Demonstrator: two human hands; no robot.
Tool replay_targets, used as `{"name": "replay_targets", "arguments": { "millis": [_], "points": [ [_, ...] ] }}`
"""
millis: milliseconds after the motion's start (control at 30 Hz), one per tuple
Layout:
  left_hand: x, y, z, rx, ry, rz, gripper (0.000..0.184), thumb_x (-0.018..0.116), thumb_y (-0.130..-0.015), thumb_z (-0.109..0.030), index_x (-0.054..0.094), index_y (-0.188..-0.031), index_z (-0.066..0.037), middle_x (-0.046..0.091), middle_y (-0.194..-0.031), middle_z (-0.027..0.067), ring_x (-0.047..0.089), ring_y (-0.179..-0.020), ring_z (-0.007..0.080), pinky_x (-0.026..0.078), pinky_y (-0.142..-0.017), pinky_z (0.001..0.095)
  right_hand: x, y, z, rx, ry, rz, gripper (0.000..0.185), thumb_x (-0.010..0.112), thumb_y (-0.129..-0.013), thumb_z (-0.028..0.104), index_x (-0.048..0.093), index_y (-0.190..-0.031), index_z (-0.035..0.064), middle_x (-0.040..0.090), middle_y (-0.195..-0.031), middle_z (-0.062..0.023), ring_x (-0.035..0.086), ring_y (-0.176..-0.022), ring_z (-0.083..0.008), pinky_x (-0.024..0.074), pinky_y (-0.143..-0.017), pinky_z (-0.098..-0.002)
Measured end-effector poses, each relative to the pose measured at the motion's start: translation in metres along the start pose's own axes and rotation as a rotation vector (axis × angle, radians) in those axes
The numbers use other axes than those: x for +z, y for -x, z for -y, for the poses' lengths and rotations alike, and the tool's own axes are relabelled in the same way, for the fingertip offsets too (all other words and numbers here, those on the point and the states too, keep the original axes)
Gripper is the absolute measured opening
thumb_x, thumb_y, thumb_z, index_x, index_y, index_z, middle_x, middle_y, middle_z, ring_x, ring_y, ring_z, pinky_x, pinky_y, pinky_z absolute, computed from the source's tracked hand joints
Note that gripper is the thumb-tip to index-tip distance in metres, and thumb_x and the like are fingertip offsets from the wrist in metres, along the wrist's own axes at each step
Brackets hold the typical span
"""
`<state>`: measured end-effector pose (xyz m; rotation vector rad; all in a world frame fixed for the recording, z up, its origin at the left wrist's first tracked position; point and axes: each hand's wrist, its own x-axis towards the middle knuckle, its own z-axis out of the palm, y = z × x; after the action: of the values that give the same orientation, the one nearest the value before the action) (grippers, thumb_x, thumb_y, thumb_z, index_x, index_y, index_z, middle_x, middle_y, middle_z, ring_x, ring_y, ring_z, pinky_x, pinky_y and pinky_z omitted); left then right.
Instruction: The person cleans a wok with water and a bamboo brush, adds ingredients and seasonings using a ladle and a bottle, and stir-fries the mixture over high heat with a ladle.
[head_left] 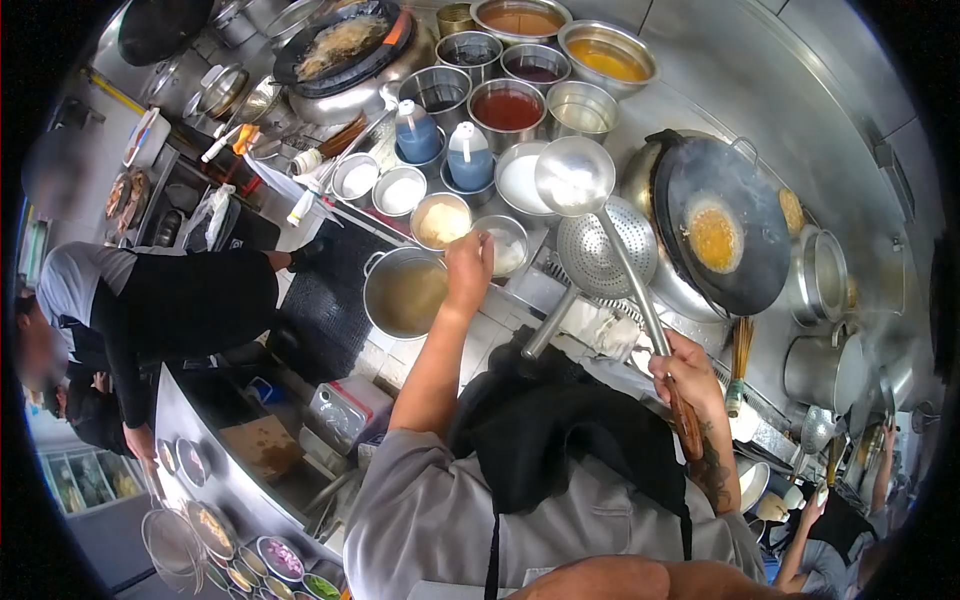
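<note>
My left hand (468,268) is at the edge of a small metal bowl of pale yellow stuff (440,218), its fingers closed; what they hold, if anything, is hidden. My right hand (690,375) grips the wooden handle of a long metal ladle (627,262). The ladle's round bowl hangs over the containers, left of the wok. A perforated strainer (606,248) lies partly beneath the ladle. To the right, a dark wok (765,215) holds a round yellow, egg-like piece of food (714,234) and gives off steam.
Sauce pots, one with red sauce (508,108), and two blue-filled bottles (470,157) stand ahead. A pot of cloudy liquid (405,292) is below my left hand. A second wok (345,50) is at upper left. Co-workers stand at the left (180,300) and lower right.
</note>
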<state>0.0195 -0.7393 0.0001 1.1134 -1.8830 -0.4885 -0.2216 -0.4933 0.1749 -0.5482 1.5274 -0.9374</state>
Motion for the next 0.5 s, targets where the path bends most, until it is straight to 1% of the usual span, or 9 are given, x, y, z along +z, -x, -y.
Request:
{"name": "replay_targets", "arguments": {
  "millis": [67, 167, 267, 300, 367, 500],
  "points": [
    [-0.001, 0.0, 0.0, -0.016, 0.029, 0.024, 0.009, 0.062, -0.085, -0.008, 0.061, -0.084, 0.001, 0.064, -0.074, 0.0187, 0.062, -0.071, 0.0369, 0.045, -0.067, 0.0446, 0.0, 0.002, 0.001, 0.005, 0.003, -0.005, 0.046, 0.054, -0.078, 0.001, 0.051, -0.125, -0.0002, 0.049, -0.064, -0.0016, 0.045, -0.039, -0.0095, 0.0338, -0.037, -0.0221],
    [-0.002, 0.001, -0.002, -0.03, 0.054, 0.021, 0.009, 0.062, -0.085, -0.008, 0.061, -0.083, 0.001, 0.064, -0.073, 0.0185, 0.062, -0.069, 0.0371, 0.046, -0.066, 0.0444, -0.004, 0.002, -0.002, -0.004, 0.023, 0.041, 0.048, 0.056, -0.082, 0.005, 0.05, -0.13, 0.0022, 0.049, -0.066, 0.0, 0.046, -0.045, -0.0088, 0.0376, -0.04, -0.0227],
    [-0.004, 0.001, -0.003, -0.067, 0.078, 0.022, 0.011, 0.061, -0.086, -0.009, 0.061, -0.083, 0.001, 0.064, -0.073, 0.019, 0.063, -0.069, 0.0374, 0.047, -0.065, 0.0439, -0.004, 0.002, -0.002, 0.02, 0.004, 0.049, 0.048, 0.056, -0.082, 0.005, 0.05, -0.13, 0.0026, 0.049, -0.066, -0.0005, 0.046, -0.045, -0.0092, 0.0372, -0.04, -0.0229],
    [-0.005, 0.0, -0.003, -0.083, 0.087, 0.026, 0.011, 0.061, -0.086, -0.009, 0.061, -0.083, 0.002, 0.064, -0.073, 0.0193, 0.063, -0.069, 0.0376, 0.047, -0.064, 0.0437, -0.003, 0.002, -0.001, 0.015, -0.013, 0.034, 0.047, 0.056, -0.081, 0.004, 0.051, -0.127, 0.0011, 0.049, -0.065, -0.001, 0.046, -0.043, -0.0094, 0.036, -0.039, -0.0226],
    [-0.004, 0.002, 0.001, -0.145, 0.143, 0.029, 0.013, 0.061, -0.087, -0.01, 0.06, -0.083, 0.003, 0.065, -0.073, 0.0196, 0.064, -0.068, 0.0365, 0.048, -0.063, 0.0421, 0.002, 0.003, 0.001, 0.005, -0.047, 0.004, 0.045, 0.056, -0.078, 0.002, 0.052, -0.122, -0.0018, 0.05, -0.065, -0.0022, 0.045, -0.039, -0.0097, 0.0337, -0.036, -0.0219],
    [0.003, 0.004, 0.016, -0.316, 0.171, -0.009, 0.017, 0.062, -0.087, -0.013, 0.06, -0.082, 0.004, 0.066, -0.074, 0.0195, 0.066, -0.067, 0.0318, 0.049, -0.062, 0.0382, 0.003, 0.002, 0.002, 0.001, -0.055, 0.023, 0.044, 0.056, -0.078, 0.003, 0.053, -0.122, -0.0019, 0.05, -0.064, -0.0022, 0.045, -0.039, -0.0097, 0.0332, -0.036, -0.0218]
  ]
}}
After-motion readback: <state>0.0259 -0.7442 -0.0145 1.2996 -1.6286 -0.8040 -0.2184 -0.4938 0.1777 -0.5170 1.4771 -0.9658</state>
